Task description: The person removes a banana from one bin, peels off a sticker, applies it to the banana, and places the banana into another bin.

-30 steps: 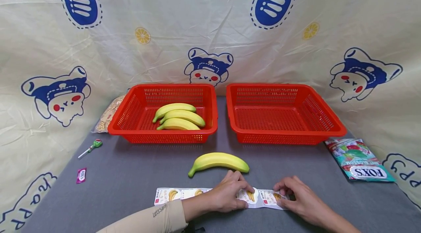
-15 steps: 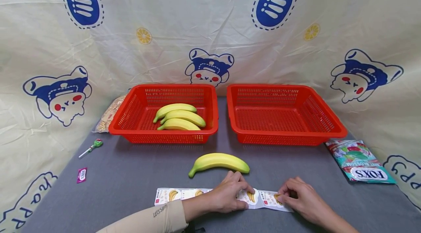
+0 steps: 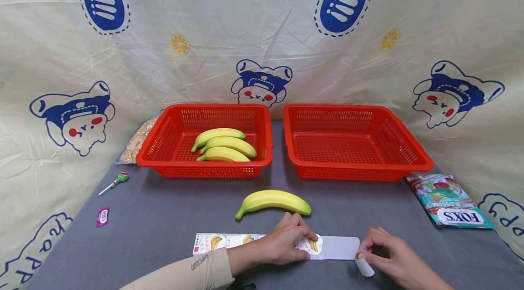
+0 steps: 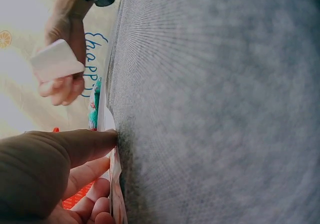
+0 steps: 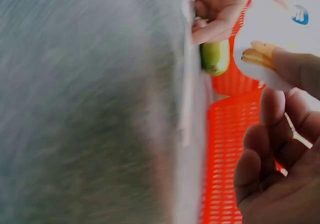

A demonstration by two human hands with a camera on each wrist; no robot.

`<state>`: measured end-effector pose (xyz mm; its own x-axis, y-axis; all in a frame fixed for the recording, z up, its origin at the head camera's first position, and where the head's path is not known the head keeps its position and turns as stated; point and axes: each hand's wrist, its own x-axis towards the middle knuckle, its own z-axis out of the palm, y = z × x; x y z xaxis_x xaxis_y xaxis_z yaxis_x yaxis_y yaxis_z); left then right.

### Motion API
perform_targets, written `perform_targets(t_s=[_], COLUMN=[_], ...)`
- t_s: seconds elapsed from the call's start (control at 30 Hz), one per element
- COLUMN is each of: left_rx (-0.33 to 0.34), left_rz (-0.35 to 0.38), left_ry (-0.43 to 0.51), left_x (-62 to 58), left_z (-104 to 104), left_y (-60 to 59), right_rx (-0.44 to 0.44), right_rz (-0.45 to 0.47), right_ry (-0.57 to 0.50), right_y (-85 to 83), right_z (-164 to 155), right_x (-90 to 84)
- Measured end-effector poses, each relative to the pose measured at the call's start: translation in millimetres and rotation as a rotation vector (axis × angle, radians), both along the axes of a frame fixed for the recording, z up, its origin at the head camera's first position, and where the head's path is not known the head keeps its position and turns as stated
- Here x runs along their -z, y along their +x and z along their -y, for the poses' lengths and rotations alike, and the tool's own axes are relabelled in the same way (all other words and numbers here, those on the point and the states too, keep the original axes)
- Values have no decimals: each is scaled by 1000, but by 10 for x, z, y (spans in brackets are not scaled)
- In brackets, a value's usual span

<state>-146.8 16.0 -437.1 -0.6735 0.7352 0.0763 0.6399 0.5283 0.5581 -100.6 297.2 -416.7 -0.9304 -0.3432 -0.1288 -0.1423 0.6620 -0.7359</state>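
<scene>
Head view: the grey worktop (image 3: 163,226) carries two red baskets, the left basket (image 3: 204,141) holding three bananas and the right basket (image 3: 356,141) beside it. In front of them lies a loose banana (image 3: 273,201), and just in front of that a sticker strip (image 3: 262,244). The left hand (image 3: 282,244) presses the strip flat, fingers curled. The right hand (image 3: 389,260) pinches a peeled sticker (image 3: 363,265) off the strip's right end. The right wrist view, though blurred, seems to show its banana print (image 5: 257,57).
</scene>
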Motion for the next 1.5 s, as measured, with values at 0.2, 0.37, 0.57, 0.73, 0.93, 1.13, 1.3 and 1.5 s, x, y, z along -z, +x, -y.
perform_targets(t_s=[0.2,0.37,0.57,0.73,0.93,1.13,1.3,1.5], left_rx=[0,-22,-38,-33,-108,-311,-475,-567], left_rz=[-12,-77,-104,-137,39,267,332,393], left_ry=[-3,-9,-24,-10,60,300,503,568], left_x=[0,-23,-51,-37,-130,-247,-387,-479], left_z=[-2,-18,-23,-3,51,208,280,305], left_y=[3,34,58,60,73,122,134,107], right_rx=[78,125,113,89,120,152,154,116], right_rz=[17,-55,-245,-341,-388,-380,-387,-412], right_ry=[52,57,-5,-47,-48,-44,-48,-84], right_y=[58,56,-45,-220,-450,-574,-603,-580], right_z=[70,251,469,676,876,1068,1221,1349], right_x=[-167,-285,-332,-372,-397,-422,-455,-475])
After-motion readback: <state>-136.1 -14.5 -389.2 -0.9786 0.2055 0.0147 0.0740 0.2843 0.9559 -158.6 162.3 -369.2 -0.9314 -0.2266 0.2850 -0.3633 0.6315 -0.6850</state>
